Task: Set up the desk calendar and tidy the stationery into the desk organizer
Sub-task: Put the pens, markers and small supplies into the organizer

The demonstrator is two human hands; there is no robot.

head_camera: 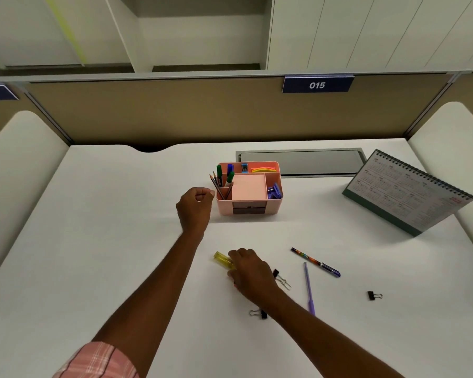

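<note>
Your spiral desk calendar [410,192] stands; right hand [253,271] grasps the yellow plastic highlighter [222,259], left hand [196,200] clenched empty by the pink plastic organizer [247,207]; pens [315,262], black binder clips [374,296] remain loose

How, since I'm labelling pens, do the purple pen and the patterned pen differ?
The purple pen is slim and plain lilac; the patterned pen is thicker, multicoloured, with a blue end. The purple pen points nearly straight away; the patterned pen lies diagonally. Both lie loose on the desk.
</note>
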